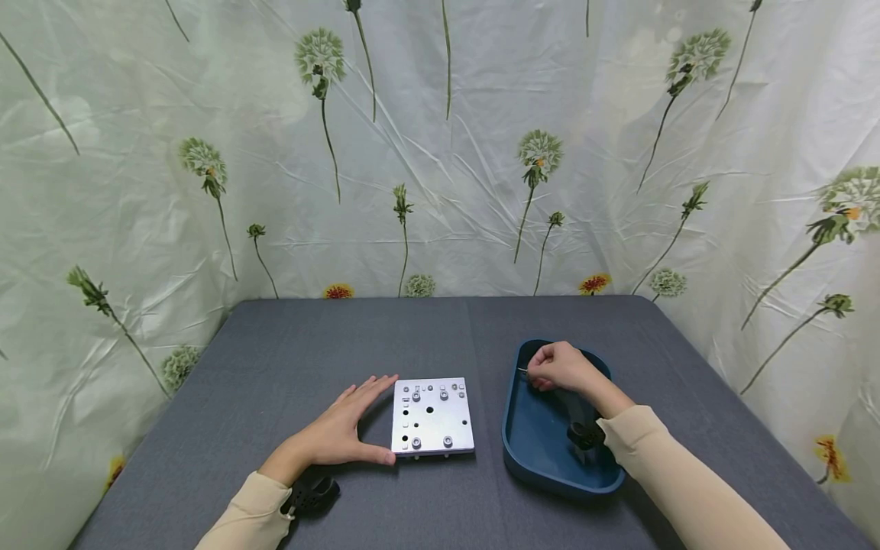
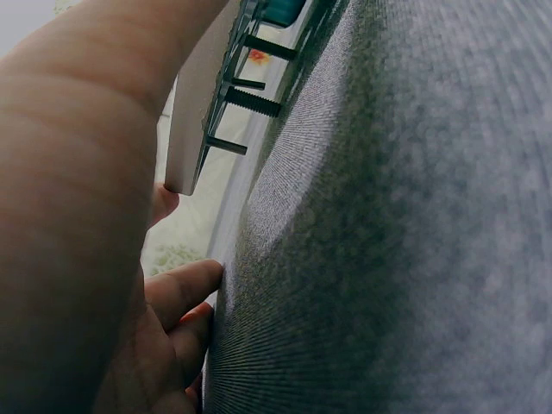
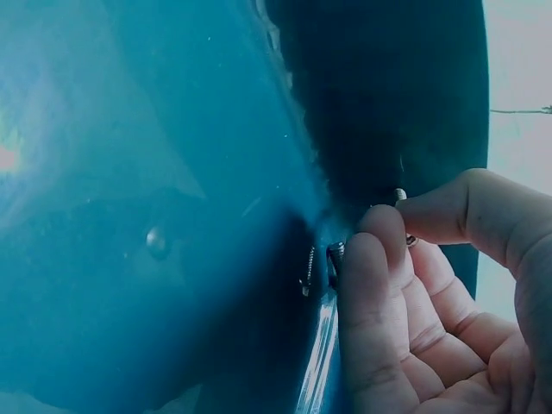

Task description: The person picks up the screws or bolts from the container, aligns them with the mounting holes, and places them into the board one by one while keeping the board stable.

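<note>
A square silver metal plate (image 1: 431, 416) with holes and several bolts lies on the table, threaded screws (image 2: 253, 101) sticking out beneath it. My left hand (image 1: 340, 435) rests at its left side, fingers and thumb extended, with the thumb by the near corner and the fingertips by the far one. Over the far end of a dark blue tray (image 1: 543, 428), my right hand (image 1: 564, 367) pinches a small screw (image 3: 401, 197) between thumb and forefinger. Two more screws lie by those fingers on the tray floor, one a thin screw (image 3: 308, 269). Part of the held screw is hidden.
Dark grey cloth covers the table (image 1: 344, 336). A white curtain (image 1: 440, 153) printed with dandelions hangs behind it. Black wrist devices sit at both wrists, the left device (image 1: 312, 496) close over the table. The tray stands right of the plate, a gap between them.
</note>
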The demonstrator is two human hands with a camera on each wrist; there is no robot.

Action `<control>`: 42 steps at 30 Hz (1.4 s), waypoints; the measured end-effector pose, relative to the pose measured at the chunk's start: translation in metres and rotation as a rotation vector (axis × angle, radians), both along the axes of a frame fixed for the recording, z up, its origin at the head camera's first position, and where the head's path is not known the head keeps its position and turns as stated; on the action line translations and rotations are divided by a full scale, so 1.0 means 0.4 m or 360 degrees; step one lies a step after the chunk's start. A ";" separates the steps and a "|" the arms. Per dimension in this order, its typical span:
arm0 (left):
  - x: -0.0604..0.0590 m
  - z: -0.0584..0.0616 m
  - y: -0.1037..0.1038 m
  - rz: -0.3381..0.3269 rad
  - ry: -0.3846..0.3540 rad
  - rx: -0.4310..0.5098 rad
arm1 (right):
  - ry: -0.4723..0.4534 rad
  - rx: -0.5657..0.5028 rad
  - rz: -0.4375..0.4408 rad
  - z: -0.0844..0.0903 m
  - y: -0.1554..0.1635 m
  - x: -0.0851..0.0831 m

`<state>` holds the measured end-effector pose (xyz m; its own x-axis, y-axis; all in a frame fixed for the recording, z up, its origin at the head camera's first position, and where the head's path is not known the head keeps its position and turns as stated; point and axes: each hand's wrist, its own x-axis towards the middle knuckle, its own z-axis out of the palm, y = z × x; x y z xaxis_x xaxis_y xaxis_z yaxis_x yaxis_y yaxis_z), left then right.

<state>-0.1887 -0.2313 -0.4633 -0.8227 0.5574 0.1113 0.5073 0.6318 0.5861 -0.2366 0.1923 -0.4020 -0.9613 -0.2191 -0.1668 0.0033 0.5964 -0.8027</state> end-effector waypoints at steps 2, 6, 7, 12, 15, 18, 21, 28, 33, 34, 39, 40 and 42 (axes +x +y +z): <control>0.000 0.000 0.000 -0.0001 0.0000 0.0002 | -0.0015 -0.0051 0.0005 0.000 0.002 -0.001; 0.001 0.000 0.000 -0.0002 -0.0001 0.0007 | -0.0025 -0.0122 0.0021 0.002 0.006 0.001; 0.001 0.000 0.000 -0.0002 -0.0001 0.0009 | -0.0026 -0.0133 0.0026 0.002 0.006 0.001; 0.001 0.002 0.001 -0.0003 -0.0004 0.0015 | -0.0026 -0.0157 0.0037 0.008 0.012 0.008; 0.001 0.003 0.001 -0.0003 -0.0009 0.0013 | -0.0030 -0.0161 0.0038 0.011 0.016 0.010; 0.001 0.003 0.000 -0.0007 -0.0006 0.0014 | -0.0033 -0.0169 0.0046 0.014 0.017 0.012; 0.001 0.002 -0.001 -0.0011 -0.0003 0.0017 | -0.0036 -0.0191 0.0053 0.019 0.016 0.013; 0.000 -0.001 -0.002 -0.0010 -0.0005 0.0016 | -0.0032 -0.0219 0.0063 0.026 0.014 0.008; -0.001 -0.001 0.000 -0.0010 -0.0007 0.0014 | -0.0011 -0.0219 0.0058 0.032 0.011 0.008; -0.001 -0.001 0.000 -0.0009 -0.0008 0.0014 | -0.0003 -0.0215 0.0060 0.034 0.010 0.010; 0.000 0.000 0.001 -0.0012 -0.0007 0.0018 | 0.0009 -0.0205 0.0045 0.045 0.006 0.015; 0.000 0.000 0.000 -0.0011 -0.0008 0.0018 | 0.0013 -0.0204 0.0043 0.047 0.006 0.016; 0.000 0.001 0.000 -0.0009 -0.0008 0.0017 | 0.0028 -0.0200 0.0046 0.051 0.005 0.017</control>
<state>-0.1885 -0.2312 -0.4629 -0.8201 0.5610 0.1130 0.5078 0.6223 0.5957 -0.2298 0.1945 -0.3817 -0.9569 -0.2648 -0.1197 -0.0268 0.4907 -0.8709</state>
